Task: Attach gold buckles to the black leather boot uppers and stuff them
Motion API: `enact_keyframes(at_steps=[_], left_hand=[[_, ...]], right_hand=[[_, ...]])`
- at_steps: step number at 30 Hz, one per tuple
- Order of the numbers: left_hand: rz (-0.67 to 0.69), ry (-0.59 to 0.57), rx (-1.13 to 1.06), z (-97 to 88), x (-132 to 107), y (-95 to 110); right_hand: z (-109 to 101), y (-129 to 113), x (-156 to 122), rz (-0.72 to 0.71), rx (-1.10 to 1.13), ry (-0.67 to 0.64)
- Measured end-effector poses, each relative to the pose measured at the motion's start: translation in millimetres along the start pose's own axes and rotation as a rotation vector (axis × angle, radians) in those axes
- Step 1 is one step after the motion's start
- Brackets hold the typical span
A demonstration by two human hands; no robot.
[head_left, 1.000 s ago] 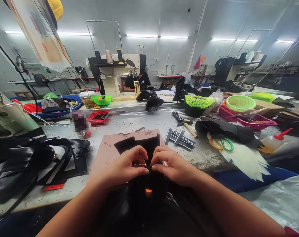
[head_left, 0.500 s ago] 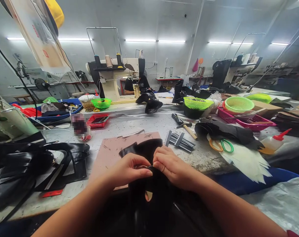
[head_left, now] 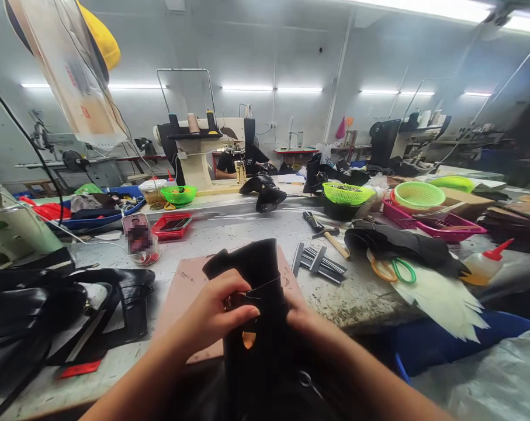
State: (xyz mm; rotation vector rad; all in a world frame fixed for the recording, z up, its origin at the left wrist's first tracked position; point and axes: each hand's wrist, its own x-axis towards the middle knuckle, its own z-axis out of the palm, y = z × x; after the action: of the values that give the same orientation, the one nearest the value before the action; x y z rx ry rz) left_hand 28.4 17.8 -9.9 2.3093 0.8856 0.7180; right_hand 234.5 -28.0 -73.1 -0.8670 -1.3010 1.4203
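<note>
A black leather boot upper (head_left: 259, 257) stands in front of me, its lower end fading into the dark near my lap. My left hand (head_left: 218, 310) pinches a band or strap on its left side, thumb laid across the front. Just below the thumb, a gold-coloured patch shows on the black leather. At the right edge of the upper is my right hand (head_left: 306, 321), smeared by motion, its fingertips partly hidden. Behind the upper lies a pinkish board (head_left: 181, 292). A silver ring-like piece (head_left: 305, 379) shows below my right hand.
Black boot parts (head_left: 133, 298) lie at left. Right of the board are grey-black strips (head_left: 319, 262), a hammer (head_left: 338, 244) and scissors (head_left: 405, 271) on pale sheets. A glue bottle (head_left: 488, 263) and baskets (head_left: 449, 225) stand farther right. Across the table, a person sits behind a sewing machine (head_left: 194, 158).
My right hand has left the top fold beside my left thumb and moved down along the right edge. The upper now stands more upright, and the view has tilted up slightly.
</note>
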Motion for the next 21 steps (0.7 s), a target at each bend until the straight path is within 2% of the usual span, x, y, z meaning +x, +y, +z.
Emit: enact_keyframes(at_steps=[2,4,5,6,7,11,12,13,15,18,20,21], left_hand=[[0.079,0.222,0.195,-4.3,3,0],[0.104,0.436,0.345,-12.7,7,0],[0.096,0.490,0.374,-18.1,9,0],[0.079,0.488,0.367,-23.9,13,0],[0.054,0.438,0.335,-29.5,16,0],[-0.063,-0.004,0.147,-49.4,32,6],[-0.060,-0.084,0.112,-54.3,35,11],[-0.032,-0.116,0.098,-59.8,38,17],[0.111,-0.050,0.149,-71.9,42,33],[0.477,0.151,0.347,-87.1,39,55],[0.674,0.240,0.475,-86.0,29,51],[0.722,0.270,0.537,-79.8,22,41]], right_hand=[[14,-1,-2,-0.007,0.057,-0.081],[22,-7,-4,-0.016,0.076,-0.060],[24,-10,-4,-0.021,0.070,-0.051],[25,-13,-4,-0.032,0.052,-0.058],[24,-16,-4,-0.049,0.024,-0.072],[15,-28,-4,-0.076,-0.119,-0.096],[11,-34,-4,-0.081,-0.169,-0.092],[8,-41,-3,-0.101,-0.233,-0.078],[1,-61,-3,-0.202,-0.432,0.003],[-8,-91,1,-0.507,-0.805,0.246],[-12,-94,7,-0.740,-1.015,0.355],[-14,-88,10,-0.833,-1.102,0.376]])
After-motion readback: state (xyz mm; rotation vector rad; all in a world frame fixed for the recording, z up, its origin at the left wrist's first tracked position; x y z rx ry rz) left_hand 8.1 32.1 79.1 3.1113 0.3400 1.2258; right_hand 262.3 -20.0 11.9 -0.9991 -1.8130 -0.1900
